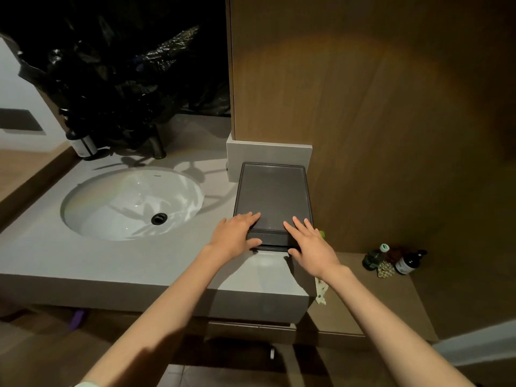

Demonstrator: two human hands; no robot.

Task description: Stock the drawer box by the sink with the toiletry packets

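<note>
The dark grey drawer box [272,191] stands on the pale counter [42,241], to the right of the round white sink [131,202] and against the wooden wall. My left hand [237,233] lies on the box's front left corner, fingers straight on the lid and thumb along the drawer front. My right hand [312,244] rests on the front right corner in the same way, fingers flat on the lid. The drawer front shows a narrow dark gap at its lower edge. No toiletry packets are in view.
A black plastic bag [117,79] covers the tap area behind the sink, with a dark bottle [82,145] beside it. On a lower wooden ledge at the right stand a green-capped bottle [375,256] and a dark pump bottle [410,262]. White packets [321,291] hang by the counter's right edge.
</note>
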